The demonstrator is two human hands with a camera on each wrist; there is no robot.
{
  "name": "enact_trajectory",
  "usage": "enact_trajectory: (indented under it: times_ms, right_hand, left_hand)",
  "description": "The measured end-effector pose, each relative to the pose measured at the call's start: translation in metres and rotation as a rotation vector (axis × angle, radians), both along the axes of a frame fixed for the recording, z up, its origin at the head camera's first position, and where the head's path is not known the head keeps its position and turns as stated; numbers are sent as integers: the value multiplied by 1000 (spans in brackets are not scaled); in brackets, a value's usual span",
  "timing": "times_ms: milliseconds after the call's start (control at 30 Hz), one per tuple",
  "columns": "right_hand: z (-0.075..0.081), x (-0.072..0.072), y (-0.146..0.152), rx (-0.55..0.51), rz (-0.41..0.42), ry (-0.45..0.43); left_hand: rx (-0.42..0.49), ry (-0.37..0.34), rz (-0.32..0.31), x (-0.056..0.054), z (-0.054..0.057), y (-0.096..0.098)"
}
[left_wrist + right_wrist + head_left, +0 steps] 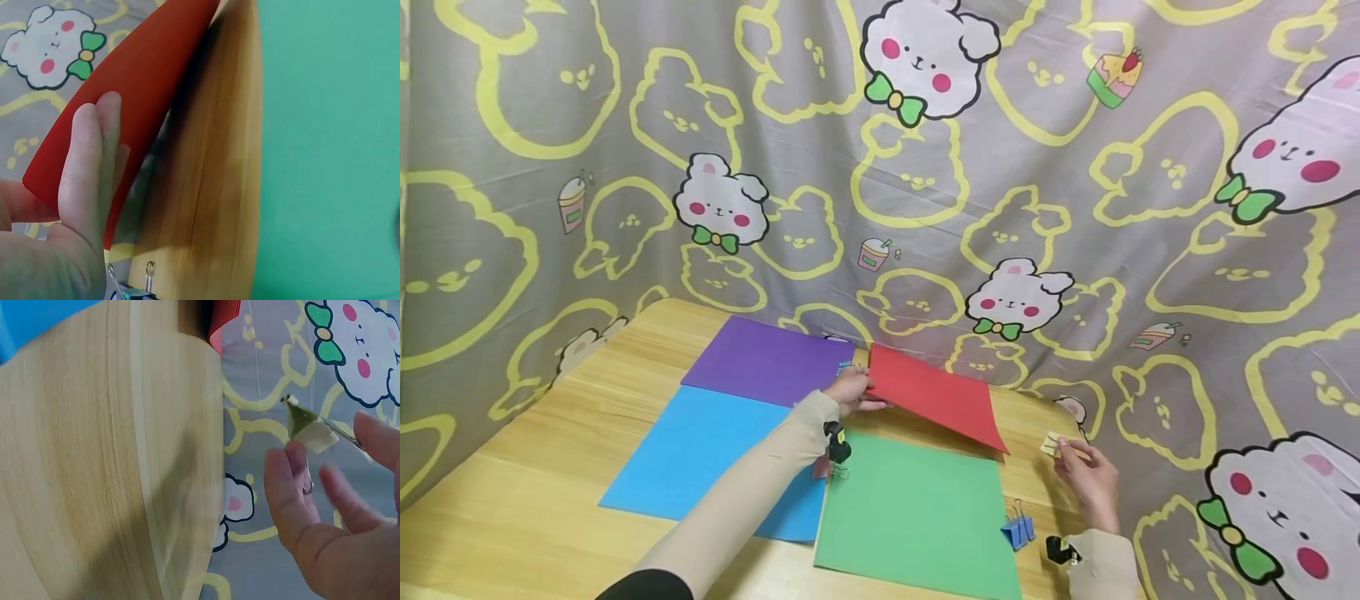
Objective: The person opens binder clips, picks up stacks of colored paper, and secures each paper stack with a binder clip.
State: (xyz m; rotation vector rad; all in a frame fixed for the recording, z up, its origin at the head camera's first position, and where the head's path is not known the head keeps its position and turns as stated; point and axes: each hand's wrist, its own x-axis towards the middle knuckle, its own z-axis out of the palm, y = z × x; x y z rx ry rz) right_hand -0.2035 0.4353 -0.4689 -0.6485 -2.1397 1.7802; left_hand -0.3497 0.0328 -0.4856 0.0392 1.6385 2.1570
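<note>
My left hand [852, 392] grips the left end of a red stack of paper [932, 396], lifting it off the table. In the left wrist view the red paper [140, 94] bows upward, with fingers [81, 165] along its face and the thumb at its far side. Out to the right, my right hand [1092, 482] holds a pale yellow binder clip [1049, 443] by its wire handles. The right wrist view shows that binder clip [317, 436] between thumb and fingertips, apart from any paper.
Purple paper [767, 358], blue paper [700, 450] and green paper [917, 508] lie on the wooden table [550, 467]. A blue binder clip [1018, 530] sits at the green paper's right edge, a pink clip [822, 467] at its left. A patterned curtain [820, 167] hangs behind.
</note>
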Motion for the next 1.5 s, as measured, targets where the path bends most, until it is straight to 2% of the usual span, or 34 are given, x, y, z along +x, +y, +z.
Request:
enact_trajectory:
  times_ms: [167,333,533,700,733,967,1100,1267,1367,1500]
  right_hand:
    - [0,1,-1,-33,-1,16]
    - [-1,3,0,-61,10,-43]
    - [-1,5,4,-66,86,-154]
    - [-1,5,6,-98,163,-179]
    - [-1,5,7,-104,178,-179]
    - [2,5,4,-123,223,-173]
    - [4,2,5,-167,246,-154]
    - [6,0,3,-256,251,-125]
    - [8,0,1,-344,254,-93]
    - [8,0,-3,-450,273,-42]
  left_hand:
    - [1,6,4,1,-2,-2]
    - [16,-31,29,4,2,-2]
    - [37,-45,34,6,5,-4]
    - [23,-14,9,13,9,-10]
    - [25,-5,2,16,11,-12]
    - [54,-25,19,14,7,-21]
    - [71,-14,18,17,8,-26]
    - [71,15,9,23,7,-34]
    - [74,29,5,26,7,-39]
    - [86,19,12,28,4,-46]
